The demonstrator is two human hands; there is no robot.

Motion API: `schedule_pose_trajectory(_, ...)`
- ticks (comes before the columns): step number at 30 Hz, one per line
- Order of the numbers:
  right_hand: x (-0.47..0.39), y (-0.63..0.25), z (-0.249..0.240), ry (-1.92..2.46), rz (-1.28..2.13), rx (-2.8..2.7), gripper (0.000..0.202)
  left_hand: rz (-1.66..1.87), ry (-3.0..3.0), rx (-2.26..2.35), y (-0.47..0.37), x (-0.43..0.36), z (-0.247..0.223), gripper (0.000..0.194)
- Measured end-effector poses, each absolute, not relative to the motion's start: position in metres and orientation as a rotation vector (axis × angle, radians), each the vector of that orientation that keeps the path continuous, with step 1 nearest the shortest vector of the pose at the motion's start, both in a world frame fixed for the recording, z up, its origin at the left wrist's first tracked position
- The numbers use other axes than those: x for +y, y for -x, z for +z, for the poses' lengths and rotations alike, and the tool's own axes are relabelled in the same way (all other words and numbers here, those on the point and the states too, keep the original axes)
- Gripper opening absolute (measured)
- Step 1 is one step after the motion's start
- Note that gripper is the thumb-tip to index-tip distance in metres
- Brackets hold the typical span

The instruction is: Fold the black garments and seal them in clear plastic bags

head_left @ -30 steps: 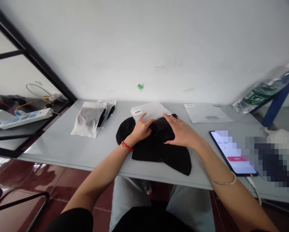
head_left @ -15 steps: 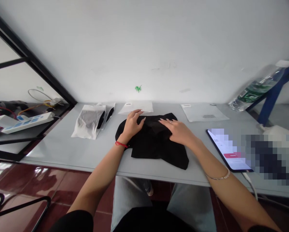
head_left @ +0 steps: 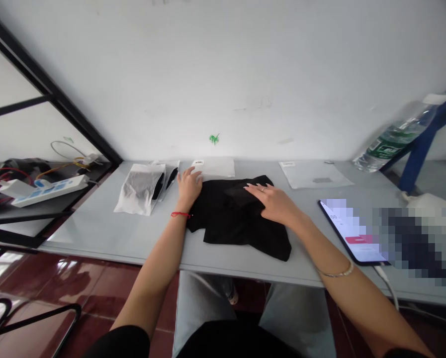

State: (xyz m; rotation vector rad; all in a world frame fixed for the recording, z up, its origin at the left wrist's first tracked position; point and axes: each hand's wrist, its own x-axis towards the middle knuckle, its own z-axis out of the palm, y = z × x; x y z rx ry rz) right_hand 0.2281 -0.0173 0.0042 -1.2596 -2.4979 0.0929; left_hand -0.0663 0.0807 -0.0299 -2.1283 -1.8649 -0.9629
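Note:
A black cloth garment [head_left: 237, 219] lies spread on the grey table [head_left: 96, 228] in front of me. My left hand [head_left: 189, 188] is at the garment's left edge, fingers apart, its fingertips close to a flat white bag [head_left: 217, 167] with a small label. On the upper right part of the garment rests my right hand [head_left: 275, 201], fingers stretched out over the cloth. Behind it and to the right lies another flat translucent bag [head_left: 312, 175].
Filled white bags [head_left: 140, 189] lie at the left. A phone or tablet [head_left: 353, 233] with a cable is on the right, and a water bottle [head_left: 394, 139] leans at the back right. A power strip [head_left: 53, 189] sits on the left shelf.
My left hand has moved left, from on top of the garment to its left edge. The garment's left part has shifted slightly, and my right hand has stayed in place.

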Motion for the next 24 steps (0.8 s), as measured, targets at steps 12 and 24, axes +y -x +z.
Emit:
schedule_pose_trajectory(12,-0.025,-0.222,0.01,0.696,-0.12,-2.514,0.058,-1.129,2.392,-1.543,0.035,0.054,-0.011,0.02)
schedule_pose_trajectory(24,-0.027,-0.221,0.002,0.864,-0.225,-2.359,0.044,-1.45,2.531,-1.716,0.013,0.042,-0.012,0.017)
